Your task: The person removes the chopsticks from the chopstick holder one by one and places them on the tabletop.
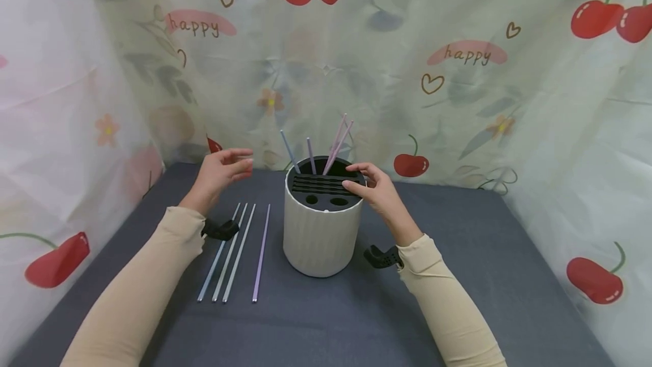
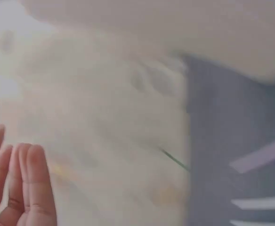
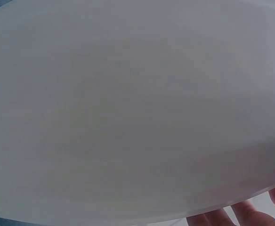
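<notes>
A white ribbed utensil holder [image 1: 322, 242] with a black slotted top [image 1: 326, 184] stands upright on the table. Blue [image 1: 290, 152], purple [image 1: 311, 156] and pink [image 1: 336, 146] chopsticks lean in its rear opening. My right hand [image 1: 377, 188] holds the holder's right rim, thumb on the black top and fingers bent over the edge. In the right wrist view the white wall [image 3: 137, 113] hides most of that hand. My left hand [image 1: 219, 177] hovers left of the holder, fingers extended, holding nothing. Below it lie silver [image 1: 239, 254], blue [image 1: 211, 269] and purple [image 1: 261, 254] chopsticks.
A dark grey cloth [image 1: 326, 327] covers the table. Behind and at both sides hangs a pale curtain [image 1: 326, 44] with cherry and "happy" prints. Black wrist straps [image 1: 384, 256] sit at both cuffs.
</notes>
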`<state>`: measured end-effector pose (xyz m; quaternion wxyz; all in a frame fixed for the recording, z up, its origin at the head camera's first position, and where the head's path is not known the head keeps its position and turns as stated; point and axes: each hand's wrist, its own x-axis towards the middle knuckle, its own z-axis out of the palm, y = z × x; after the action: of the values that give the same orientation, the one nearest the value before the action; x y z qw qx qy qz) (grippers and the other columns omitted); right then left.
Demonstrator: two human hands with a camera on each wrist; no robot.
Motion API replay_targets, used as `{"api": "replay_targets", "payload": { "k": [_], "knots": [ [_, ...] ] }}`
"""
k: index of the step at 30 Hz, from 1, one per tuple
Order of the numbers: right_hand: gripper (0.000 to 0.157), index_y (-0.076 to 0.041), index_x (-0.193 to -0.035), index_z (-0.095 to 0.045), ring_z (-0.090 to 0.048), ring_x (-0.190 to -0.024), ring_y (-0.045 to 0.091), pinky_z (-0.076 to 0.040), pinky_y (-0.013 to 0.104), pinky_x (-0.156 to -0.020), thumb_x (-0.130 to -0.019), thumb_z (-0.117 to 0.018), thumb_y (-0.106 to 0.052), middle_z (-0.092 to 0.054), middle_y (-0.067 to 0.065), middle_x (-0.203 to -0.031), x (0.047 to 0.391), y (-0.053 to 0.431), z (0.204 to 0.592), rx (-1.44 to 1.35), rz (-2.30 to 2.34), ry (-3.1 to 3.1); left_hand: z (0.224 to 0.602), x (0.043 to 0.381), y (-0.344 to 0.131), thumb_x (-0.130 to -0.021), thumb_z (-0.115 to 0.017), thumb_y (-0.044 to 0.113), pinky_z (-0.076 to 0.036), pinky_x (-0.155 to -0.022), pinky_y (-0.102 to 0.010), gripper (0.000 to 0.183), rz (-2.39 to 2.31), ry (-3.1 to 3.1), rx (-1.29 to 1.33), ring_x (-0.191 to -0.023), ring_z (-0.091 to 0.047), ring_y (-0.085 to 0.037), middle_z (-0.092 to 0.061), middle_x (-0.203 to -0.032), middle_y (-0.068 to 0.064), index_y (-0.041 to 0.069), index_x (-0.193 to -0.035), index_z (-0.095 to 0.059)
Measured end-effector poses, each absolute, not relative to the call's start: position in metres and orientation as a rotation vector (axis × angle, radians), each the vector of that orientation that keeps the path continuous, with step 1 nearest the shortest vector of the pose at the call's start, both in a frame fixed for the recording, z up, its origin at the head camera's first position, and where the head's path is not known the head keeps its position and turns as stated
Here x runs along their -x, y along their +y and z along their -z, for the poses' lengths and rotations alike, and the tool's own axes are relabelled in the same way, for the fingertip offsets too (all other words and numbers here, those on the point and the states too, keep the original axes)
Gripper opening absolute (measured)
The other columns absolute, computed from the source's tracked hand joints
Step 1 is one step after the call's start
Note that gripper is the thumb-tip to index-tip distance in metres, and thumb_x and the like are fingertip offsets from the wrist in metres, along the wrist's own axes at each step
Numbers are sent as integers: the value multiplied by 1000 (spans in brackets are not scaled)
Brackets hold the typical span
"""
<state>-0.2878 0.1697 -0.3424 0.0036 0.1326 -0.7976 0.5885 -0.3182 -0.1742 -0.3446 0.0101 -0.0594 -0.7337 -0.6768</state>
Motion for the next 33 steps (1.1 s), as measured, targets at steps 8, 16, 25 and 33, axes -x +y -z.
{"api": "replay_targets", "payload": {
  "k": [8,16,25,33],
  "knots": [
    [40,-8,-127,-56,-28,-143,28,-26,55,-115,-91,-68,-22,-35,7,-151,287,172,341,-414,-1860,-2486,301,299,-129,-88,-70,7,-57,-81,-23,27,2191,-2040,582,-89,-68,-10,-67,-99,3,6,-115,-66],
    [40,-8,-127,-56,-29,-143,28,-23,54,-117,-91,-69,-22,-37,7,-150,287,171,341,-425,-1856,-2480,312,301,-105,-86,-72,6,-56,-81,-27,16,2081,-2158,620,-86,-66,-8,-70,-100,8,7,-101,-68],
    [41,-8,-127,-56,-27,-144,27,-21,53,-118,-91,-68,-23,-36,6,-151,288,171,342,-424,-1875,-2479,308,301,-101,-86,-71,2,-58,-80,-29,13,2125,-2055,627,-83,-65,-10,-68,-91,5,8,-97,-67],
    [41,-8,-127,-56,-27,-144,29,-23,55,-117,-91,-68,-23,-34,7,-153,286,171,341,-417,-1856,-2493,257,307,-106,-85,-70,-2,-59,-75,-26,17,2136,-1582,632,-77,-68,-14,-68,-87,-2,7,-99,-67]
  ]
}}
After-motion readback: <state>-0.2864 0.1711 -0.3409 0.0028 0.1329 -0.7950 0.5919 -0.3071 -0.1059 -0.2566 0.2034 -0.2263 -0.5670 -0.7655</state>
